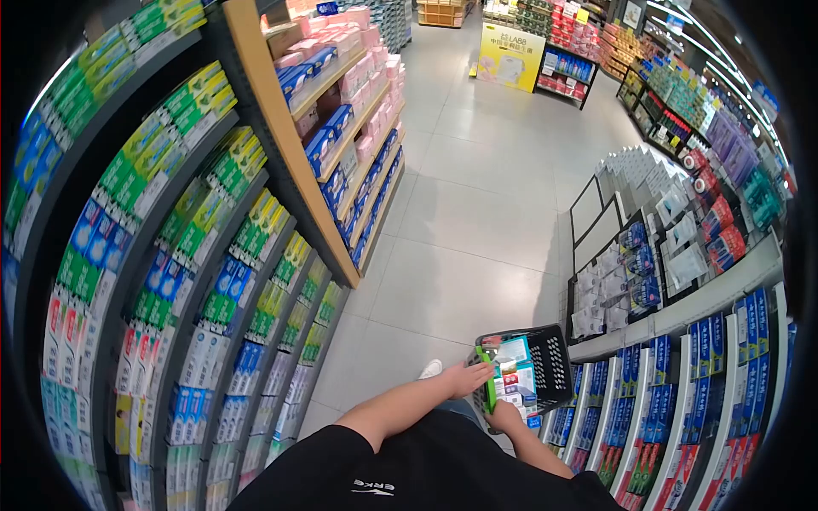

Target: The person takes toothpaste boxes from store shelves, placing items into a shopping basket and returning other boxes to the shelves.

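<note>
A black plastic shopping basket (554,361) hangs at the lower centre-right of the frame, its green handle (490,396) on the basket's left side. The right hand (506,417) is wrapped around the handle's lower end. The left hand (470,379) lies across its upper part, fingers over the green; whether they close fully around it, I cannot tell. Inside the basket sit packaged goods (516,375), including a teal-and-white package (513,349) near the top; the labels are too small to read. Curved shelves of green, blue and yellow toothpaste cartons (162,289) fill the left of the frame, with blue cartons (656,383) at lower right. A yellow advertising panel (509,58) stands at upper centre-right, beyond the grey tiled floor (460,230).
</note>
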`<state>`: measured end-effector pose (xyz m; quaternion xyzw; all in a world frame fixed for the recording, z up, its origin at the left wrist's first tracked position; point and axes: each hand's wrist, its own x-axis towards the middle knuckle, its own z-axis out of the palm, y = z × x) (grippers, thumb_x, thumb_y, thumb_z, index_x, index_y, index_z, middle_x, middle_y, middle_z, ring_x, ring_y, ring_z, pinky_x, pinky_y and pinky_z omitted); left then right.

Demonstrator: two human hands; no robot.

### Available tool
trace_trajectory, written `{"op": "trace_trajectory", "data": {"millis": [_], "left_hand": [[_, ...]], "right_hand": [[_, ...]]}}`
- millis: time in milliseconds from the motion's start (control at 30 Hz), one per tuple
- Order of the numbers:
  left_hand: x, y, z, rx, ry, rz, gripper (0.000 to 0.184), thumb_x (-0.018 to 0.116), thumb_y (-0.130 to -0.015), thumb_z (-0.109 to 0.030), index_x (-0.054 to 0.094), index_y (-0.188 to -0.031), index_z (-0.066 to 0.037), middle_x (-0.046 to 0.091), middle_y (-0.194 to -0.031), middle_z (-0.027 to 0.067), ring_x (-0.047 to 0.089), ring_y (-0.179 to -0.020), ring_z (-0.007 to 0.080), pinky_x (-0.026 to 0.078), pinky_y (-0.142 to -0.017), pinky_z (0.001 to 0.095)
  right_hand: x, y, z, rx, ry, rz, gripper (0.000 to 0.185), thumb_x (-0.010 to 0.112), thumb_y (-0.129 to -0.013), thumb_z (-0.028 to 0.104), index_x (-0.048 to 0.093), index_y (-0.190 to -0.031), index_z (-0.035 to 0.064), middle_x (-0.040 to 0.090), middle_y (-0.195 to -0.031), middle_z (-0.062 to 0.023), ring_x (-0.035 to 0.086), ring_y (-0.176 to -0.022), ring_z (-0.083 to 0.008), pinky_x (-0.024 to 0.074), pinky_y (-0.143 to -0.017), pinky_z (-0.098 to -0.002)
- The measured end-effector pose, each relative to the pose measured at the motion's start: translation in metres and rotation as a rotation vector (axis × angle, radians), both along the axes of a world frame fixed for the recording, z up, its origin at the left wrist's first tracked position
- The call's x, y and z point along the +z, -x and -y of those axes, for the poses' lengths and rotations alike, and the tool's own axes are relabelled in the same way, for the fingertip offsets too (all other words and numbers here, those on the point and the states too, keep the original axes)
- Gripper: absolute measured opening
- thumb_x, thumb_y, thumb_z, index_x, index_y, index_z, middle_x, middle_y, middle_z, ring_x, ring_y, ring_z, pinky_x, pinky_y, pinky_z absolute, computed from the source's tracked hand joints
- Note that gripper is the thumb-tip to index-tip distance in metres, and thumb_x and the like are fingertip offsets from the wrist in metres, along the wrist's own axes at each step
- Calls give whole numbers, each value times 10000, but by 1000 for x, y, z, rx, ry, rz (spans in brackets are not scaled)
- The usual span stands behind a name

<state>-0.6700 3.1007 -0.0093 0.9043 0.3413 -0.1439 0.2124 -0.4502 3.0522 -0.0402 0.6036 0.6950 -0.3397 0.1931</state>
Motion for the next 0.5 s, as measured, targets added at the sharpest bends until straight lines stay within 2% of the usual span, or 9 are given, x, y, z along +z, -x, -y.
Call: {"op": "trace_trajectory", "data": {"millis": [33, 67, 167, 200, 300, 367, 467, 500], "left_hand": [[0, 2, -12, -41, 25, -7, 781, 543, -959, -92, 139, -1627, -65, 92, -1728, 57, 175, -1576, 223, 401, -1140, 587], [-4, 2, -23, -91, 22, -30, 769, 535, -966, -105, 144, -1628, -71, 78, -1732, 38, 159, -1580, 212, 390, -1148, 599], [-9, 6, -55, -197, 56, -4, 751, 522, -980, -131, 147, -1629, -79, 76, -1732, 35, 157, -1580, 203, 379, -1152, 614], [-8, 7, -65, -234, 69, 3, 738, 512, -987, -141, 153, -1630, -93, 81, -1731, 28, 159, -1580, 200, 376, -1153, 619], [-11, 11, -98, -343, 97, 36, 682, 463, -1018, -199, 175, -1634, -151, 106, -1728, -4, 173, -1576, 189, 382, -1144, 628], [-31, 8, -123, -401, 97, 92, 625, 403, -1051, -273, 195, -1637, -210, 139, -1722, -37, 194, -1571, 183, 406, -1121, 628], [-33, 1, -148, -449, 130, 143, 611, 397, -1055, -314, 213, -1629, -217, 156, -1719, -37, 214, -1564, 183, 405, -1123, 635], [-33, -2, -155, -457, 167, 143, 596, 389, -1057, -291, 223, -1625, -215, 157, -1718, -44, 206, -1567, 184, 391, -1133, 638]], "right_hand": [[-2, 3, -9, -36, 24, -8, 529, 784, -789, 377, 626, -1080, -36, 725, -961, -263, 717, -942, -425, 567, -862, -499], [-19, 4, -14, -133, -52, -66, 489, 783, -816, 409, 647, -1014, -17, 733, -922, -232, 726, -914, -404, 565, -824, -496], [-48, 17, -30, -396, -270, -433, 396, 728, -885, 394, 661, -912, 5, 732, -868, -195, 725, -836, -381, 558, -759, -478], [-53, 25, -40, -522, -189, -495, 379, 699, -929, 384, 658, -838, 18, 710, -787, -159, 710, -757, -343, 534, -686, -449], [-61, 42, -58, -722, -223, -524, 412, 691, -944, 405, 658, -858, 3, 687, -735, -151, 695, -720, -321, 518, -653, -430], [-73, 35, -67, -729, -224, -484, 436, 672, -954, 428, 660, -877, -1, 697, -769, -176, 702, -764, -353, 520, -691, -449], [-72, 31, -82, -727, -164, -492, 483, 645, -970, 468, 669, -903, -9, 706, -812, -205, 704, -821, -388, 514, -727, -472], [-76, 32, -87, -750, -210, -528, 474, 653, -973, 461, 665, -903, -8, 681, -766, -168, 670, -751, -333, 491, -673, -447]]}}
